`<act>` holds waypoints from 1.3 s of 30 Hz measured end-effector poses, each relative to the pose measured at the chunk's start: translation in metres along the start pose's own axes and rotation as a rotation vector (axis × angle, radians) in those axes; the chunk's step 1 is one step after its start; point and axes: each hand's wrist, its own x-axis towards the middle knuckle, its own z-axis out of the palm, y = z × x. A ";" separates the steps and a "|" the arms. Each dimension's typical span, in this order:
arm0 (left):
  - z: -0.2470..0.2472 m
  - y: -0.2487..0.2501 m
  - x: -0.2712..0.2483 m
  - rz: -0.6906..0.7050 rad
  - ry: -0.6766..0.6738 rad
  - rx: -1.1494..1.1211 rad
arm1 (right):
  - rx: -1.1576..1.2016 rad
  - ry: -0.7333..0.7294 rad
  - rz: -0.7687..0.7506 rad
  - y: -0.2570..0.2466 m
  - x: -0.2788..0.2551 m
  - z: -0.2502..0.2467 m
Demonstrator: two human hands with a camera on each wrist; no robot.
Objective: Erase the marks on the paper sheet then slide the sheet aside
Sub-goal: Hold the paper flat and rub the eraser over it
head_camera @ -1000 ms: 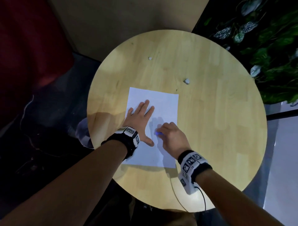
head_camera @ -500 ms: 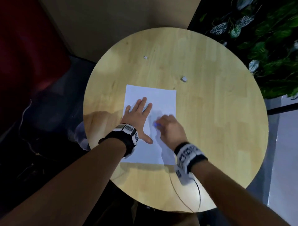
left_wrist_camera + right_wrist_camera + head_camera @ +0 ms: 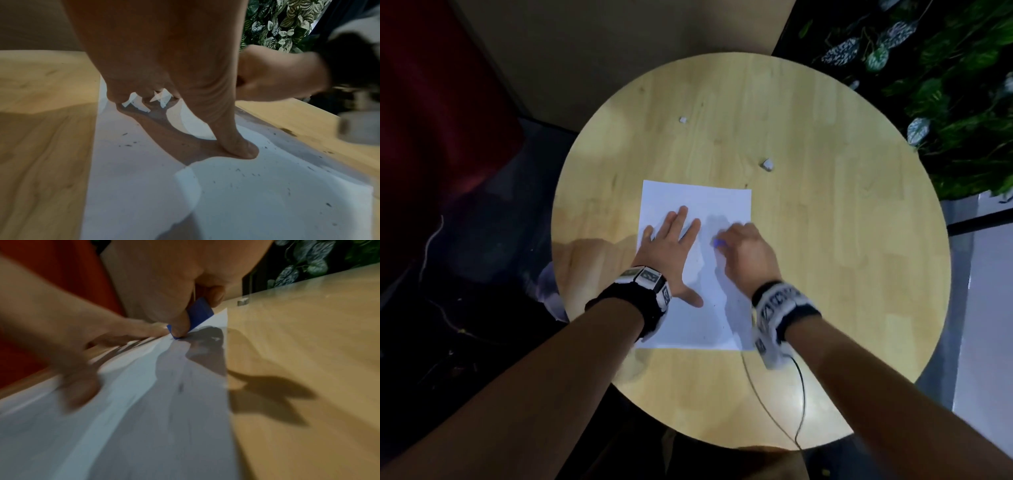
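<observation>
Flat white paper sheet [image 3: 697, 270], rectangular, on a round pale wooden table [image 3: 825, 260], long axis running away from the body, dark eraser crumbs [image 3: 255, 175] scattered over it. Left hand [image 3: 671, 253] spread flat, fingers and thumb pressing the sheet's left half. Right hand [image 3: 748, 253] pinching a small blue eraser [image 3: 197, 314], tilted, lower corner touching paper. Two small grey scraps [image 3: 767, 164] beyond the sheet

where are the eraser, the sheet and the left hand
eraser [image 3: 200, 311], right wrist view, its blue side
sheet [image 3: 722, 202], head view, bare far part
left hand [image 3: 671, 250], head view, back of the hand
</observation>
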 end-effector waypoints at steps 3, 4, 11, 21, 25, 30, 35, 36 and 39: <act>0.000 -0.001 0.000 0.012 -0.011 -0.018 | 0.017 0.021 0.092 0.001 0.023 0.004; 0.001 -0.001 0.000 0.012 -0.012 -0.021 | 0.031 0.019 0.090 -0.002 0.012 0.005; 0.004 -0.003 0.001 0.013 0.021 -0.030 | 0.086 -0.135 -0.092 -0.006 -0.067 -0.003; 0.003 -0.001 0.002 0.036 -0.014 -0.013 | 0.068 -0.047 -0.019 -0.006 -0.052 -0.003; 0.001 0.000 0.002 0.023 -0.024 -0.015 | 0.045 -0.135 -0.118 0.007 -0.072 -0.012; 0.000 0.001 0.004 0.015 -0.045 0.008 | -0.010 -0.010 0.055 0.024 0.023 -0.006; -0.001 0.003 0.001 0.013 -0.041 0.007 | 0.091 -0.013 0.074 0.017 -0.038 -0.004; -0.001 0.003 0.001 0.014 -0.041 0.007 | 0.109 -0.040 0.045 0.016 -0.062 -0.006; -0.001 0.003 0.002 0.010 -0.043 0.009 | 0.092 -0.126 -0.050 0.019 -0.096 -0.010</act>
